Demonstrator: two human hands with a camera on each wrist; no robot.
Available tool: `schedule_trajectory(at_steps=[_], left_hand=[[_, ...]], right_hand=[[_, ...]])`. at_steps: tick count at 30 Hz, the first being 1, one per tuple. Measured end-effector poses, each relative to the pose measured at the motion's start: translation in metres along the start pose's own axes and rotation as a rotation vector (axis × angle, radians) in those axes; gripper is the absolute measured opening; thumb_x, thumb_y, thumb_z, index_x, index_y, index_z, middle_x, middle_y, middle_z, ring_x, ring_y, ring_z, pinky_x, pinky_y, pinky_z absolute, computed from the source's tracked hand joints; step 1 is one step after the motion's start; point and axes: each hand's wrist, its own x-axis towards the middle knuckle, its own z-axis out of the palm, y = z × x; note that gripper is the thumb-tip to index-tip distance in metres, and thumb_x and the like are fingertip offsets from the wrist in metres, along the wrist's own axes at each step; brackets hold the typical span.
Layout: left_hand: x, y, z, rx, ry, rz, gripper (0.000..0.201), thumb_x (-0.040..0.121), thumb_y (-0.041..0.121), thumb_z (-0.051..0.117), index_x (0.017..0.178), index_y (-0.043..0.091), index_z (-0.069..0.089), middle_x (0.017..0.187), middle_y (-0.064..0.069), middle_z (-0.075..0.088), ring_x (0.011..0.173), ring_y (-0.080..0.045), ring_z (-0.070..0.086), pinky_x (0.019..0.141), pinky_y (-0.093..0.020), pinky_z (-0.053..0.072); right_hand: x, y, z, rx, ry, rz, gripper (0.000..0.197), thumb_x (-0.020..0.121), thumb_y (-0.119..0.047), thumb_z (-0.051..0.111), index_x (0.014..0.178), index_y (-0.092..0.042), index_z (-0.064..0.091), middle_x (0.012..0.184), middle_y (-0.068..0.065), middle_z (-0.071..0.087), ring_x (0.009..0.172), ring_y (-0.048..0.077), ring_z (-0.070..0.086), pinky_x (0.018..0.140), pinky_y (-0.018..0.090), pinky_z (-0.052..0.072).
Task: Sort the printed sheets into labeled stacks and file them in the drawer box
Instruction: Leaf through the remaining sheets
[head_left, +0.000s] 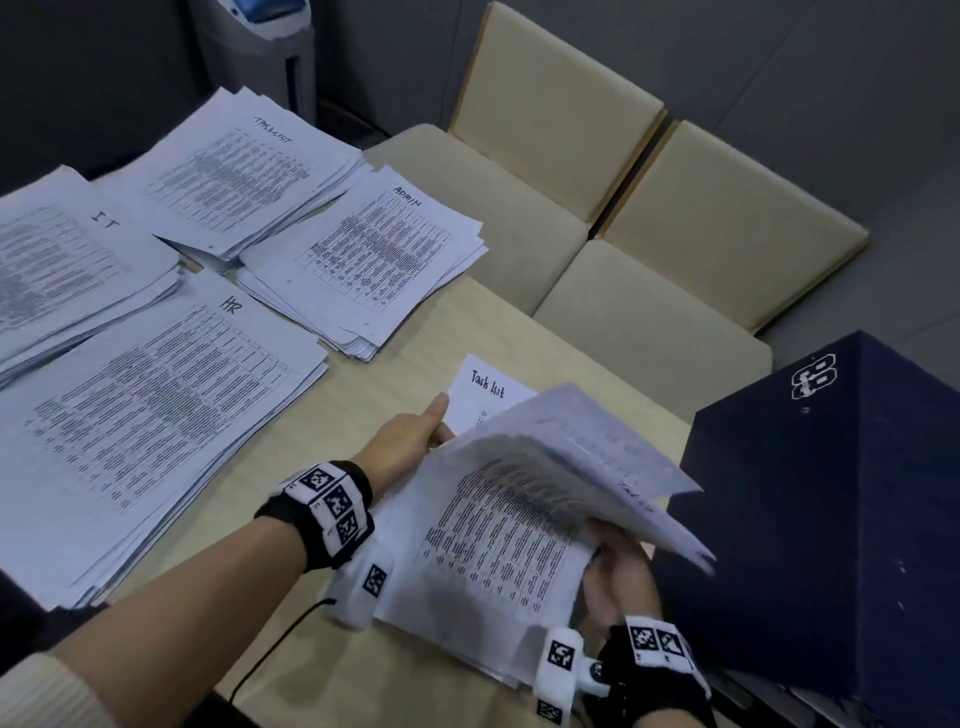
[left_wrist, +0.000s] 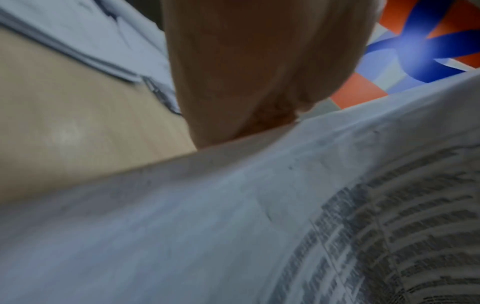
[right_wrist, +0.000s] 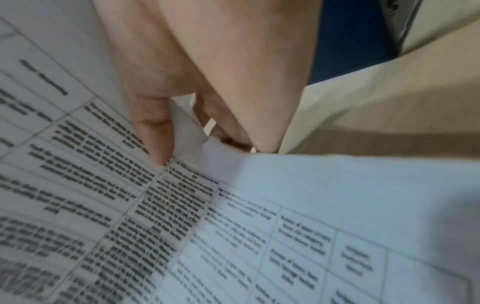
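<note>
A pile of printed sheets (head_left: 498, 545) lies near the table's front edge, with a sheet hand-labelled "Task list" (head_left: 483, 395) sticking out at its far end. My left hand (head_left: 434, 431) grips the pile's far left edge, thumb on top; the left wrist view shows that hand (left_wrist: 259, 72) against the paper (left_wrist: 233, 226). My right hand (head_left: 602, 551) pinches the near right corner of the upper sheets (right_wrist: 187, 131) and lifts them so that they fan upward. The dark blue drawer box (head_left: 831, 519) stands just right of the pile.
Stacks labelled "Task list" (head_left: 244, 166), "IT" (head_left: 67, 260), "Admin" (head_left: 374, 260) and "HR" (head_left: 150, 415) cover the left half of the wooden table (head_left: 322, 457). Beige chairs (head_left: 545, 156) stand beyond the table's far edge. A black cable (head_left: 270, 654) trails from my left wrist.
</note>
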Motion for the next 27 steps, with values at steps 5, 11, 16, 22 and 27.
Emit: schedule_trajectory(at_steps=[5, 11, 16, 22, 27], left_hand=[[0.015, -0.027, 0.000, 0.608, 0.315, -0.104, 0.043, 0.094, 0.052, 0.055, 0.104, 0.010, 0.055, 0.100, -0.005, 0.063, 0.094, -0.028, 0.061, 0.072, -0.033, 0.044], [0.019, -0.031, 0.006, 0.902, 0.163, -0.049, 0.027, 0.090, 0.035, 0.065, 0.091, 0.009, 0.059, 0.089, -0.007, 0.063, 0.088, -0.031, 0.063, 0.064, -0.030, 0.041], [0.012, -0.015, -0.005, 1.065, 0.227, 0.129, 0.029, 0.097, 0.036, 0.054, 0.078, 0.014, 0.059, 0.077, -0.006, 0.060, 0.080, -0.031, 0.065, 0.063, -0.030, 0.044], [0.003, 0.003, -0.006, 0.812, -0.036, 0.488, 0.019, 0.099, 0.013, 0.045, 0.084, 0.014, 0.055, 0.076, -0.007, 0.064, 0.070, -0.027, 0.058, 0.063, -0.035, 0.044], [-0.007, 0.013, -0.009, 0.402, -0.278, 0.307, 0.035, 0.080, -0.016, 0.041, 0.078, 0.010, 0.064, 0.065, 0.017, 0.060, 0.064, 0.006, 0.052, 0.064, -0.010, 0.039]], right_hand=[[0.026, 0.005, -0.027, 0.043, 0.050, -0.122, 0.072, 0.050, -0.019, 0.079, 0.117, -0.006, 0.056, 0.117, 0.023, 0.061, 0.111, 0.044, 0.058, 0.105, 0.058, 0.041], [0.026, 0.007, -0.036, 0.045, 0.008, -0.143, 0.037, 0.070, -0.006, 0.059, 0.106, -0.007, 0.056, 0.105, 0.017, 0.060, 0.099, 0.033, 0.058, 0.098, 0.051, 0.045], [0.035, 0.010, -0.045, -0.011, 0.041, -0.065, 0.036, 0.065, -0.018, 0.066, 0.099, -0.009, 0.062, 0.099, 0.017, 0.064, 0.091, 0.032, 0.062, 0.086, 0.043, 0.046], [0.046, 0.017, -0.046, -0.001, 0.072, -0.046, 0.058, 0.062, -0.023, 0.076, 0.116, -0.006, 0.061, 0.123, 0.027, 0.060, 0.118, 0.046, 0.056, 0.109, 0.060, 0.033], [0.041, 0.010, -0.035, -0.093, 0.074, -0.103, 0.018, 0.083, 0.006, 0.056, 0.100, 0.004, 0.062, 0.100, 0.024, 0.065, 0.092, 0.037, 0.064, 0.088, 0.050, 0.051]])
